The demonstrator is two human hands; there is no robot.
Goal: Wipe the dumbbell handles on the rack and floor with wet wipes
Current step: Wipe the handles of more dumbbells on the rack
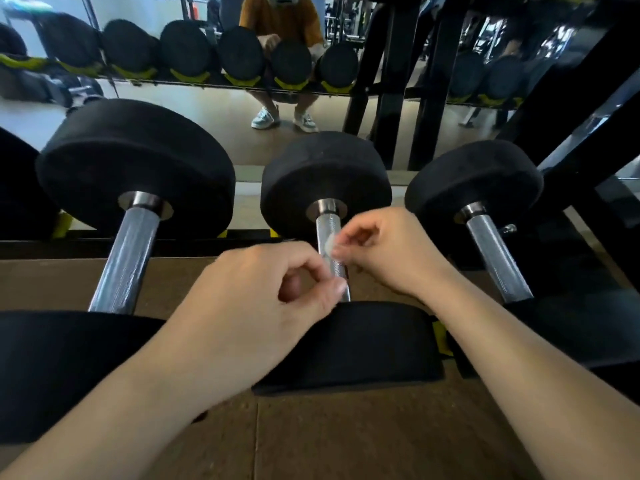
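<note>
Head view, looking down at three black rubber-ended dumbbells lying side by side, each with one knurled silver steel handle running toward the viewer. Left dumbbell handle (130,254) is the thickest, the middle dumbbell handle (327,221) is the shortest in view, and the right dumbbell handle (495,258) angles away at the side. All three rest low on a black metal rack (571,133) with yellow cradle pieces (441,337), above a brown speckled floor (346,438).

Two bare hands meet over the middle handle. One small white wet wipe (329,243), crumpled and blurred, sits right against that handle. The right hand (384,251) has its fingers curled, pinching the upper part of the wipe between thumb and fingertips. The left hand (263,292) is also curled, thumb and forefinger pressed together at the wipe's lower end, just beside the handle; blur makes that grip hard to confirm.

Behind the dumbbells stands a wall mirror (207,112). It reflects one crouching person in an orange top and two pale sneakers, plus a row of at least seven round black dumbbell ends on yellow cradles.
</note>
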